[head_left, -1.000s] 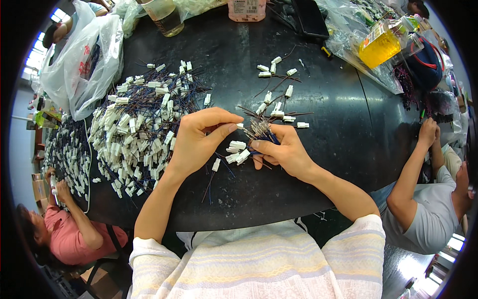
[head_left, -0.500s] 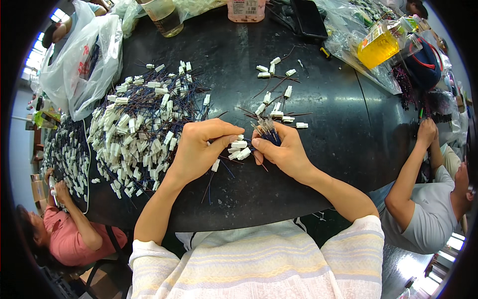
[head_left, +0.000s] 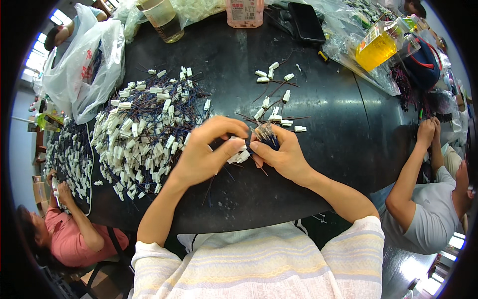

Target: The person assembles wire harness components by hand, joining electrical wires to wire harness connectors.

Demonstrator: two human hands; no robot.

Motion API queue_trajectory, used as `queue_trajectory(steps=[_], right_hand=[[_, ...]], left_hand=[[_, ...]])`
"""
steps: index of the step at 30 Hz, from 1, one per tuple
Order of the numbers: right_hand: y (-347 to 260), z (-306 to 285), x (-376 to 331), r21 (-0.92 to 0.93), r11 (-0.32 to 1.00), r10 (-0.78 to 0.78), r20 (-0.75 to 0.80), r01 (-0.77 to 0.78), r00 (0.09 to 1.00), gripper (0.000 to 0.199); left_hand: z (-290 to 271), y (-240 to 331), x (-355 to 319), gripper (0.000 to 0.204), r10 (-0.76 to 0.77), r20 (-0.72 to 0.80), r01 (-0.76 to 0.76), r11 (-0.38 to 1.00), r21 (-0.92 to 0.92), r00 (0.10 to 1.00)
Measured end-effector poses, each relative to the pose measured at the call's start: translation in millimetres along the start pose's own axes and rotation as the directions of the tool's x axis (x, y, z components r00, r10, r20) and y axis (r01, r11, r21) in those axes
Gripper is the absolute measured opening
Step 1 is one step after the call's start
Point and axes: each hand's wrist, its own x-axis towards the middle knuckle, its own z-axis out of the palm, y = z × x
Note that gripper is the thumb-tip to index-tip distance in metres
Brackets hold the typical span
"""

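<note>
The bundle of dark blue wires (head_left: pixel 267 136) is in your right hand (head_left: pixel 284 153), just above the middle of the bench (head_left: pixel 318 199), with its bare metal tips fanned upward and toward your left. Your right fingers are closed around it, the thumb pressing across its near side. Your left hand (head_left: pixel 205 153) is just beside it, thumb and fingers curled toward each other over a small cluster of white plastic connectors (head_left: pixel 242 156); you partly cover these, so I cannot tell whether your left fingers grip one. A few thin wires trail onto the bench below that hand. Just beyond your hands, more white connectors (head_left: pixel 275 118) lie loose with their wires, and a smaller group (head_left: pixel 262 79) sits farther off. To your left spreads a big heap of wired white connectors (head_left: pixel 142 134), and past the white cord (head_left: pixel 90 164) lies a second heap (head_left: pixel 64 157). A translucent plastic bag (head_left: pixel 82 70) stands behind them. Along the far side are a clear cup (head_left: pixel 167 26), a pink bottle (head_left: pixel 244 14) and a black phone (head_left: pixel 306 22), with a bottle of yellow liquid (head_left: pixel 374 52) at the far right. A person in coral (head_left: pixel 74 241) sits to your left and one in grey (head_left: pixel 430 219) to your right.
</note>
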Motion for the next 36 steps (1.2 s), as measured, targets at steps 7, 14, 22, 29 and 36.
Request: queue_trajectory(steps=[7, 14, 22, 29, 36], right_hand=[[-0.3, 2.3, -3.6, 0.220, 0.974, -0.052, -0.042, 0.060, 0.998, 0.013], [-11.0, -25.7, 1.3, 0.401, 0.916, 0.031, -0.049, -0.008, 0.998, 0.012], [-34.1, -50.9, 4.2, 0.385, 0.916, -0.069, -0.127, 0.113, 0.989, 0.019], [-14.8, -40.2, 5.8, 0.432, 0.901, 0.011, -0.090, 0.029, 0.996, 0.009], [-3.3, -19.3, -1.5, 0.178, 0.978, 0.106, 0.020, -0.107, 0.994, 0.010]], left_hand=[[44.2, 6.6, -16.4, 0.017, -0.115, -0.227, 0.078, 0.983, -0.167, 0.967], [-17.6, 46.1, -11.1, 0.013, 0.173, -0.436, 0.042, 0.896, 0.441, 0.883], [-115.7, 48.1, -11.7, 0.016, 0.336, -0.225, 0.157, 0.219, 0.963, 0.915], [31.6, -0.2, 2.3, 0.032, 0.204, 0.006, -0.150, 0.700, 0.698, 0.979], [31.4, -12.7, -9.8, 0.010, -0.041, -0.191, 0.130, 0.867, 0.481, 0.981]])
